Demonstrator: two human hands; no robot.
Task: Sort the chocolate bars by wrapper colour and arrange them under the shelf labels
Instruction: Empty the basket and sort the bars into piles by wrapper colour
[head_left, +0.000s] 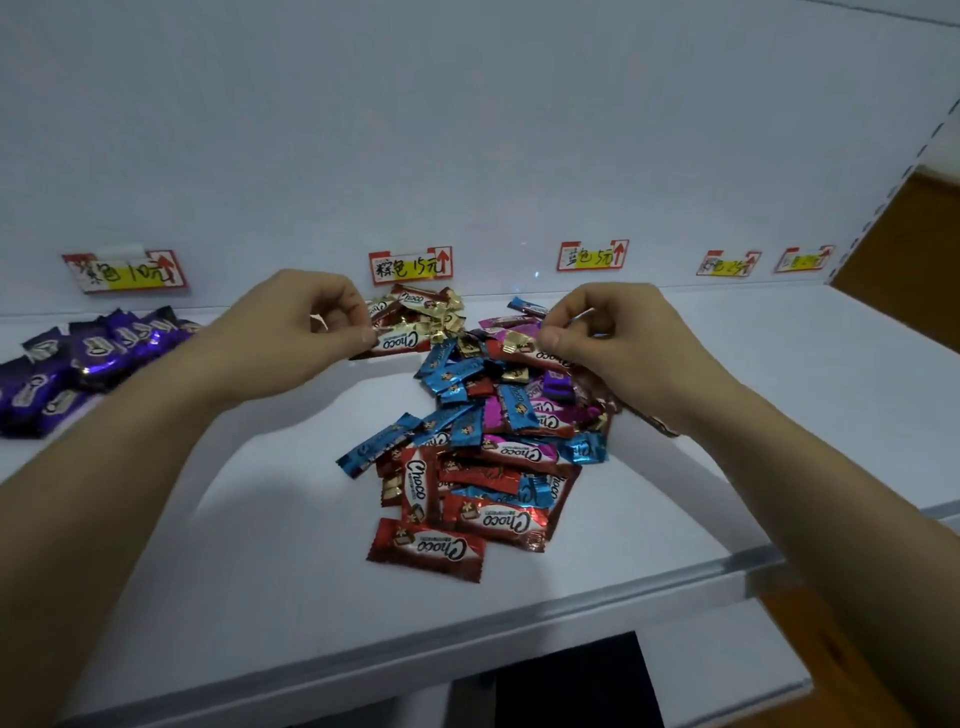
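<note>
Thumb and forefinger of the left hand (306, 322) pinched a brown bar (400, 340); the right hand (618, 338) pinched a gold-ended bar (519, 349) atop the pile (483, 457); purple bars (78, 364) lay left of both.

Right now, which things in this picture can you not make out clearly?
Head view:
- Rightmost label and its neighbour: too small and blurred to read.
- Purple bars: row cut off by the left edge, so no count.
- Mixed pile: lower bars covered by upper ones.
</note>
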